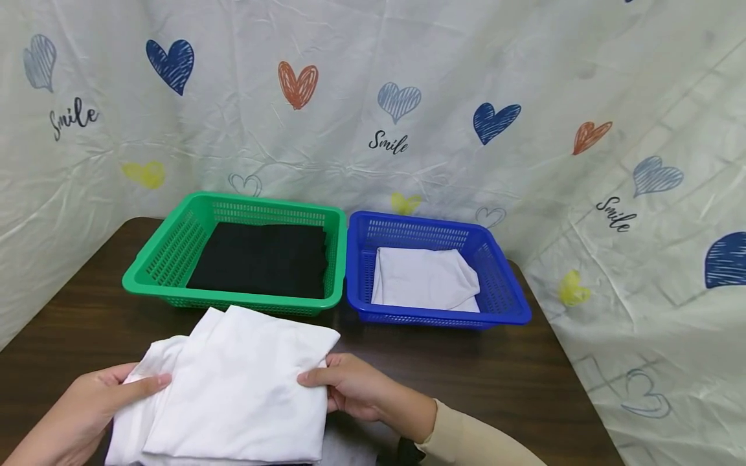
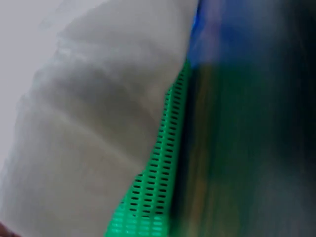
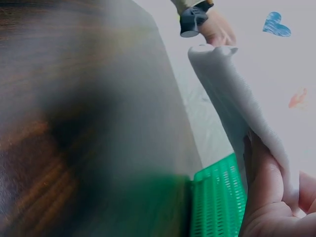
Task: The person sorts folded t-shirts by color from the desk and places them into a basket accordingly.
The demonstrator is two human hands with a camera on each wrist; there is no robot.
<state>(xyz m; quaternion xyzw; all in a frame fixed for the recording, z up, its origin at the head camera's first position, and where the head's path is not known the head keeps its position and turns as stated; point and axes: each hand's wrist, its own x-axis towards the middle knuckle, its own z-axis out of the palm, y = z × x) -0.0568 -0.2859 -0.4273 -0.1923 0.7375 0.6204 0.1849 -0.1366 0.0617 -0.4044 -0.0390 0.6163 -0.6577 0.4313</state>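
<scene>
White cloth [image 1: 245, 388], hands [image 1: 93, 402] [image 1: 355, 387] at edges; baskets [image 1: 175, 292] [image 1: 443, 315] beyond

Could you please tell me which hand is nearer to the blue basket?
Right. The right hand grips the white cloth in front of the blue basket, near its left end; the left hand grips the cloth's other side, farther left.

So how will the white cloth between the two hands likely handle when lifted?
The white cloth is probably floppy: its edges look soft and rumpled. Its folded layers might slip apart if the left hand let go, since they spread unevenly there.
</scene>
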